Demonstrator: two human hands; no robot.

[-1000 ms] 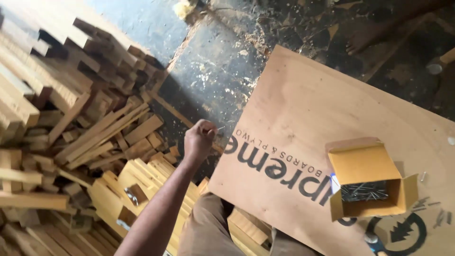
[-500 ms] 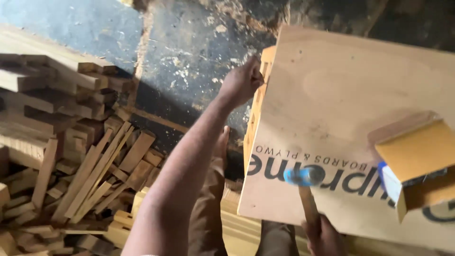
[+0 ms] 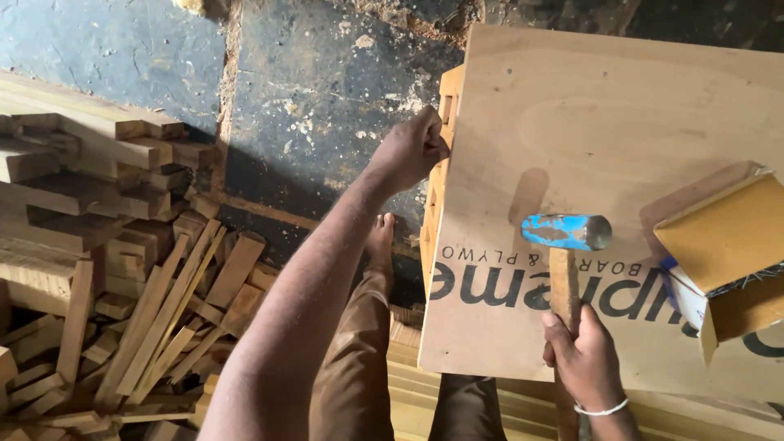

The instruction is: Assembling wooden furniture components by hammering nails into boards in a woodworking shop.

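My left hand (image 3: 412,149) is closed at the left edge of a plywood sheet (image 3: 572,122), fingers pinched against the wooden frame (image 3: 445,90) under it; whether it holds a nail is too small to tell. My right hand (image 3: 581,353) grips the wooden handle of a hammer (image 3: 565,233) with a blue-painted head, held above the sheet near its front. The plywood lies flat over the wooden frame, with dark printing along its near side.
An open cardboard box (image 3: 723,261) of nails sits on the sheet at the right. A heap of wooden offcuts and slats (image 3: 122,269) covers the floor at the left. Dark stone floor (image 3: 310,90) with sawdust lies beyond. My bare foot (image 3: 380,237) rests beside the frame.
The view has shifted closer over the plywood. My right hand has brought the hammer up above the sheet. My left hand stays at the sheet's left edge.
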